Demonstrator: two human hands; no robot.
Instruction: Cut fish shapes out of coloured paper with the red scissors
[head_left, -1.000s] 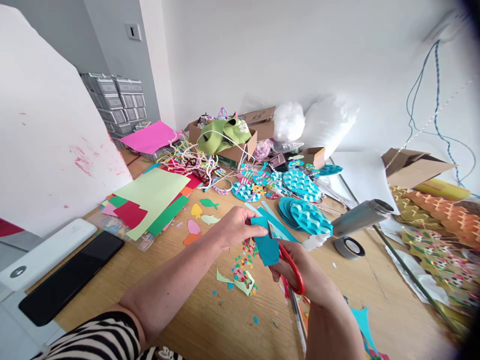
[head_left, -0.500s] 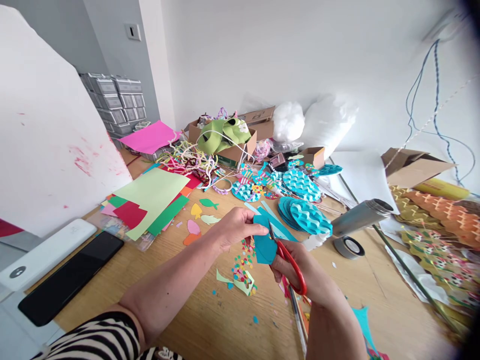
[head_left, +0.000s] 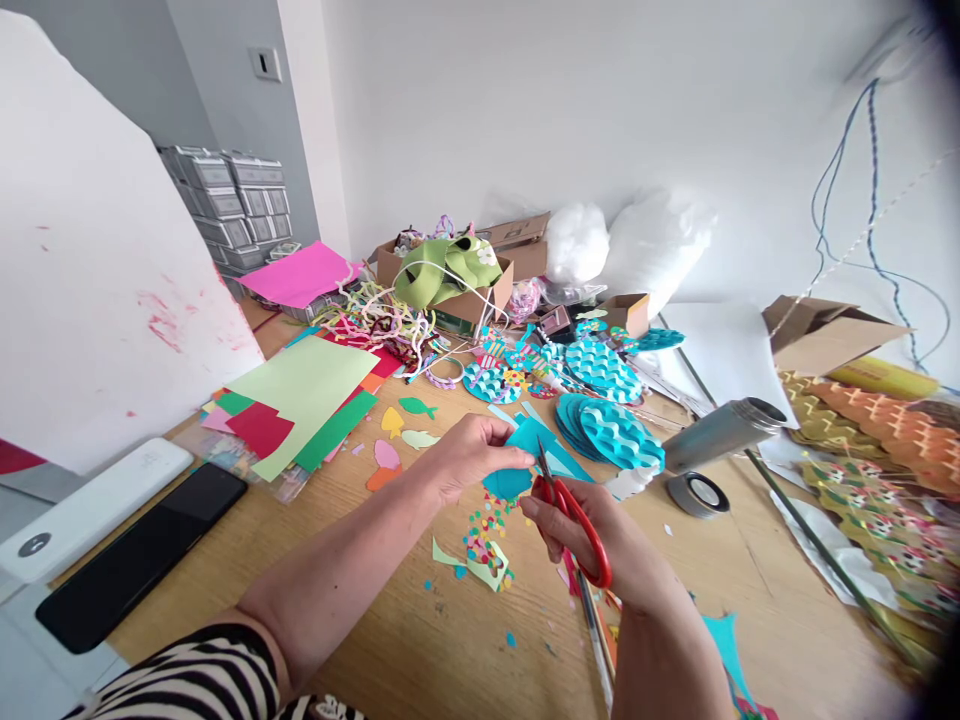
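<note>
Between its thumb and fingers my left hand (head_left: 480, 457) pinches a piece of blue paper (head_left: 510, 483), turned so that its lower part lies left of the scissors. Red-handled scissors (head_left: 586, 535) are in my right hand (head_left: 592, 520), their blades pointing up and left by the paper's right edge. Whether the blades touch the paper I cannot tell. Below the hands lie small coloured paper dots (head_left: 484, 535) and pale green scraps (head_left: 487, 570). Fish-shaped cutouts, among them a green one (head_left: 417, 407) and an orange one (head_left: 384, 478), lie left of my left hand.
Coloured paper sheets (head_left: 307, 385) and a black phone (head_left: 142, 555) are at the left. Blue textured discs (head_left: 619, 432), a metal flask (head_left: 724, 433) and a roll of tape (head_left: 697, 494) stand at the right. Boxes and craft supplies line the back.
The blue paper has turned, its lower part swinging left. My right hand's fingers have come off the paper's lower edge; the scissors have barely moved.
</note>
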